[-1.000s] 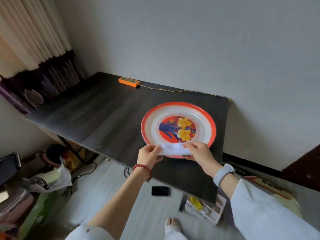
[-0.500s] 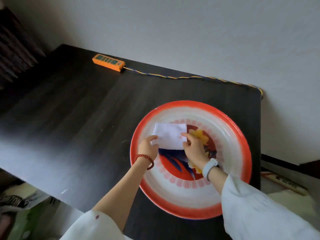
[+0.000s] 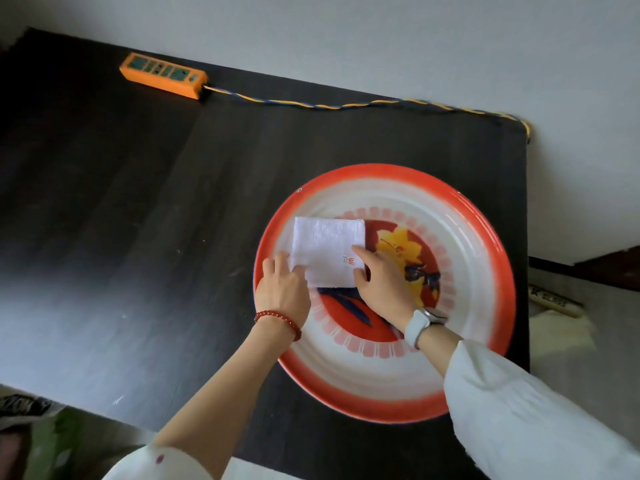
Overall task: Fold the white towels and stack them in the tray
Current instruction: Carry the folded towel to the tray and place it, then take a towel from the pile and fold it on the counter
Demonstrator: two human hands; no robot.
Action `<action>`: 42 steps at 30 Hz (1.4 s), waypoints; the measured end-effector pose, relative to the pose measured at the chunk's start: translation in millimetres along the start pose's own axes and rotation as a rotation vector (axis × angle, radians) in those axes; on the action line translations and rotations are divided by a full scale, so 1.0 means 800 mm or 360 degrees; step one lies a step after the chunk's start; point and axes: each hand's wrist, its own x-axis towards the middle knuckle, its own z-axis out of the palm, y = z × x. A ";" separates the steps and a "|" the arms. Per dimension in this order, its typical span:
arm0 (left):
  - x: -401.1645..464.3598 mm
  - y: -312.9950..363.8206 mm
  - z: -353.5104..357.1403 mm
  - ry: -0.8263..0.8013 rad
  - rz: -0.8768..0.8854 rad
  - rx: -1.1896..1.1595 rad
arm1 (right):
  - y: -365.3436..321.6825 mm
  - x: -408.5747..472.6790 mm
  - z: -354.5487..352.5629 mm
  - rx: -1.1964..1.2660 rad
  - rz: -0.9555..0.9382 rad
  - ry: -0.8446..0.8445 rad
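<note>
The left hand [image 3: 282,289] covers the near left corner of the folded white towel [image 3: 327,244], so whether those fingers pinch the cloth or just lie on it can't be made out. The right hand [image 3: 384,284] hides the towel's near right corner and part of the flower painted in the round tray [image 3: 481,237]. The small red mark on the towel is too tiny to read. The dark table [image 3: 138,202] runs off the left edge. Both sleeves are cut off at the bottom. The clutter on the floor [image 3: 31,441] at lower left is blurred beyond naming.
</note>
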 end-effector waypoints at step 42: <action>-0.627 0.671 0.047 -0.0469 0.2347 0.0060 | 0.326 -0.910 -0.291 0.0132 0.1425 0.1395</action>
